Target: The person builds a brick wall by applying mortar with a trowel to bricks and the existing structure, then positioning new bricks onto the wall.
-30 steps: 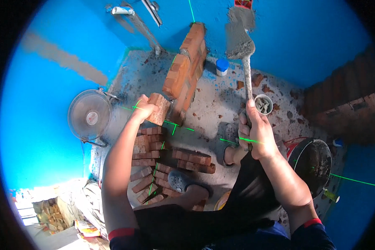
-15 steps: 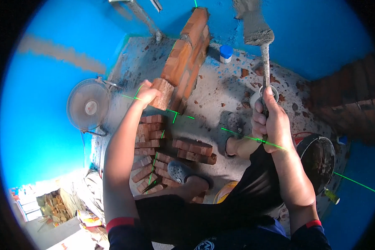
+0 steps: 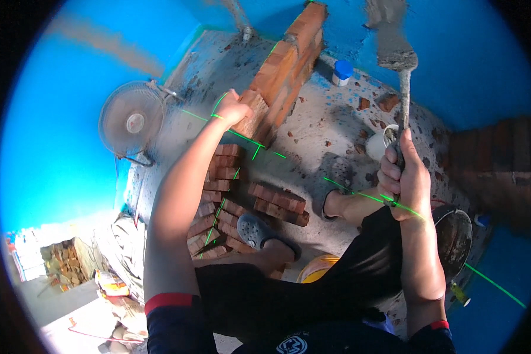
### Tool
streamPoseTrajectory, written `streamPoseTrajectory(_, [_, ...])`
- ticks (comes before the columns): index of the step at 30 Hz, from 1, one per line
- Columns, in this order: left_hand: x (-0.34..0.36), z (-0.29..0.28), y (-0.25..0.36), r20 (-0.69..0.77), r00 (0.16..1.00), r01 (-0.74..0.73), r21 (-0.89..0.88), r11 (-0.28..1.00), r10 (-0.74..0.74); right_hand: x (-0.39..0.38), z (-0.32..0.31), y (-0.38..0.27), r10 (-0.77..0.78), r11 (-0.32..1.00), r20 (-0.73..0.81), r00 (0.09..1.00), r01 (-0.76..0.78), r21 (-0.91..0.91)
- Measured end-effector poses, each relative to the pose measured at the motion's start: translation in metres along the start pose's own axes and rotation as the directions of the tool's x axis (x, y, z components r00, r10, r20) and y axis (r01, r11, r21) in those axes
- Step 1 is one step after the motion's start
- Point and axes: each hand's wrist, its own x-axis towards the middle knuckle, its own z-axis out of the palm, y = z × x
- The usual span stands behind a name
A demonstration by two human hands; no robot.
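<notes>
While at brickwork's edge, brick handheld

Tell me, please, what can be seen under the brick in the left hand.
Lower courses of the brick wall show just right of the held brick. Whatever lies directly beneath cannot be seen: the brick itself and the left hand cover it.

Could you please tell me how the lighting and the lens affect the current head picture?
In the head view, the fisheye lens leaves black corners; in the head view, glare washes out the lower left, while the brickwork at far right sits in deep shade; also in the head view, bright green lines cross the left hand and right hand near the wrists.
</notes>
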Motion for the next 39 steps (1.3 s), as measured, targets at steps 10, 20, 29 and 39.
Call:
streamPoseTrajectory(10, [-0.010, 0.001, 0.015, 0.030, 0.997, 0.071, 0.043, 0.997, -0.073, 0.000, 0.004, 0.004, -0.041, 0.999, 0.026, 0.999, 0.041, 0.002])
streamPoseTrajectory(20, [-0.015, 0.001, 0.012, 0.044, 0.997, 0.062, 0.044, 0.997, -0.064, -0.001, 0.014, 0.008, 0.018, 0.998, 0.027, 0.999, -0.017, -0.052])
streamPoseTrajectory(29, [-0.014, 0.000, 0.018, 0.083, 0.993, 0.073, 0.151, 0.986, -0.086, -0.001, 0.016, 0.014, 0.022, 0.998, 0.086, 0.996, -0.018, -0.053])
streamPoseTrajectory(39, [-0.014, 0.001, 0.017, 0.068, 0.997, 0.041, 0.086, 0.995, -0.047, 0.001, 0.015, 0.019, 0.016, 0.999, 0.103, 0.995, -0.011, -0.047])
